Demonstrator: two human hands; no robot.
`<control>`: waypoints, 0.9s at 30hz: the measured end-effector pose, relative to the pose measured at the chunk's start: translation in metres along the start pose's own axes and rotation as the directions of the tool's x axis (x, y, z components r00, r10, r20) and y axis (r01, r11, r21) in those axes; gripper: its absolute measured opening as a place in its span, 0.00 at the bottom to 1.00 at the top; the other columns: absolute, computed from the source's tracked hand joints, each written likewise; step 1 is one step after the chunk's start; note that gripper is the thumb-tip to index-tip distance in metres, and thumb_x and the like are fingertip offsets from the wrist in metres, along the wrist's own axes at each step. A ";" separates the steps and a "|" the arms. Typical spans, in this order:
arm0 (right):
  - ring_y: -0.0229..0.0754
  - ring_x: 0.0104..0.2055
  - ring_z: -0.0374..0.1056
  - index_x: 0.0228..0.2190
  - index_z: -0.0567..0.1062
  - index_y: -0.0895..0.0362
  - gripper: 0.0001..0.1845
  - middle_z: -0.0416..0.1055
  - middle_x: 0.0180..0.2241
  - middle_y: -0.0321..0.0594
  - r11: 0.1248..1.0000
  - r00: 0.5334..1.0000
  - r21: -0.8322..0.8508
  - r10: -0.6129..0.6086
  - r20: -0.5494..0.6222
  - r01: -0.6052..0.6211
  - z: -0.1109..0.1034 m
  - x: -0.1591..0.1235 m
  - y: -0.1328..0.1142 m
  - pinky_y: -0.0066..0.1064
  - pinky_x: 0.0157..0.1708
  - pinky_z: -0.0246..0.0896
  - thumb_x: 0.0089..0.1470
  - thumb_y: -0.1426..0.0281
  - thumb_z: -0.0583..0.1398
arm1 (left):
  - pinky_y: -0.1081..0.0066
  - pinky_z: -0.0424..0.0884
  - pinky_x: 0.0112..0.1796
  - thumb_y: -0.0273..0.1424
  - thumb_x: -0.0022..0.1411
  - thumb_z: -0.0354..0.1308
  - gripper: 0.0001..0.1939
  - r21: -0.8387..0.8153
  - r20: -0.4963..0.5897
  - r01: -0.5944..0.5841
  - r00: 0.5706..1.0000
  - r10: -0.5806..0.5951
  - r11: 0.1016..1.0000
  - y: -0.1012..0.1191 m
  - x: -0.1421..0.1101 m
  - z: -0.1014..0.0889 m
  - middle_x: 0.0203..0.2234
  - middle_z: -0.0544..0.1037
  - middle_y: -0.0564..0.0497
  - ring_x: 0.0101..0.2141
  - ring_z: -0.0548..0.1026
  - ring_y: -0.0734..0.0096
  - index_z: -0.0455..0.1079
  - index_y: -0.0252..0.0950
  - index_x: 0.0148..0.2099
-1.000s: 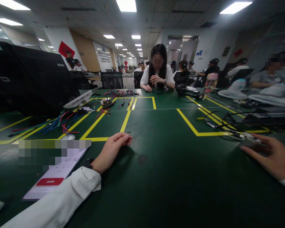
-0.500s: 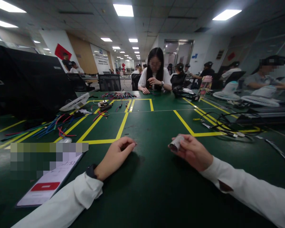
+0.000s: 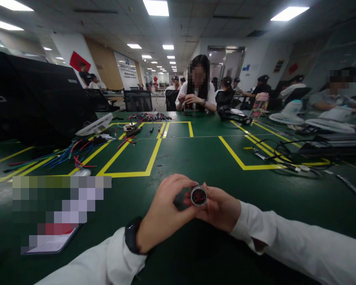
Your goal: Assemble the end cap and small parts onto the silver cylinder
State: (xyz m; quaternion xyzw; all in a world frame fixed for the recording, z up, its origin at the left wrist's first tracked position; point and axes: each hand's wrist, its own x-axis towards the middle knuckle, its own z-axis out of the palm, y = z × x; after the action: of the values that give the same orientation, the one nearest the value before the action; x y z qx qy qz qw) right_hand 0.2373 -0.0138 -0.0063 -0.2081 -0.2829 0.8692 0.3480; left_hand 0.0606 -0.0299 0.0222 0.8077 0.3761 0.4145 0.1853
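Observation:
A short grey metal cylinder (image 3: 198, 195) faces me with its round open end, and something red and dark shows inside. My right hand (image 3: 222, 209) grips it from the right, fingers behind and beneath. From the left, my left hand (image 3: 164, 209) curls around it, thumb and fingertips at its rim. Both hands meet just above the dark green tabletop (image 3: 178, 150). A phone (image 3: 52, 246) lies left of my left forearm, partly blurred out.
Loose red, blue and green wires (image 3: 59, 158) lie to the left near a large black case (image 3: 38, 103). Black cables (image 3: 279, 152) lie on the right. Across the table sits a person (image 3: 200, 89), hands raised; small fans (image 3: 287, 113) stand at the far right.
My hands were apart, with the cylinder in the right one. The right hand has brought it left and turned its open end toward me; the left has moved right onto it.

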 end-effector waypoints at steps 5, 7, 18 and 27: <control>0.39 0.41 0.72 0.42 0.70 0.60 0.18 0.73 0.40 0.42 0.999 0.999 -0.026 0.043 -0.015 -0.043 0.002 -0.003 -0.001 0.42 0.51 0.59 0.55 0.61 0.56 | 0.67 0.66 0.37 0.30 0.54 0.61 0.09 -0.046 -0.106 0.057 0.992 -0.062 0.997 0.002 0.007 -0.008 0.33 0.74 0.52 0.35 0.71 0.68 0.69 0.38 0.39; 0.41 0.42 0.71 0.41 0.71 0.60 0.15 0.73 0.39 0.42 0.997 0.997 -0.041 0.073 0.020 -0.072 0.002 -0.004 -0.002 0.43 0.52 0.57 0.55 0.63 0.57 | 0.67 0.66 0.36 0.32 0.54 0.61 0.07 -0.075 -0.121 0.102 0.987 -0.111 0.992 -0.001 0.009 -0.012 0.32 0.74 0.52 0.34 0.71 0.69 0.70 0.37 0.37; 0.36 0.33 0.73 0.37 0.71 0.59 0.11 0.74 0.34 0.37 0.995 0.998 -0.088 0.043 0.037 -0.040 -0.003 -0.004 0.004 0.40 0.44 0.65 0.49 0.72 0.62 | 0.66 0.70 0.39 0.34 0.52 0.64 0.15 -0.359 0.023 0.197 0.979 -0.203 0.912 0.002 0.011 -0.012 0.35 0.75 0.49 0.37 0.73 0.65 0.69 0.37 0.42; 0.34 0.32 0.71 0.38 0.74 0.54 0.13 0.74 0.33 0.36 0.955 0.968 -0.199 -0.239 -0.077 0.220 0.009 -0.007 -0.023 0.35 0.37 0.69 0.47 0.67 0.64 | 0.63 0.69 0.46 0.27 0.54 0.62 0.18 -0.370 -0.069 0.072 0.992 -0.105 0.926 0.010 0.008 -0.011 0.45 0.72 0.47 0.45 0.72 0.63 0.64 0.40 0.47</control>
State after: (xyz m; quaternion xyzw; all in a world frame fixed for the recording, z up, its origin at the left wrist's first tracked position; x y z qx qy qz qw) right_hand 0.2481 -0.0078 0.0162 -0.2491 -0.3687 0.7804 0.4392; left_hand 0.0588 -0.0300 0.0393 0.7221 0.3361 0.5035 0.3347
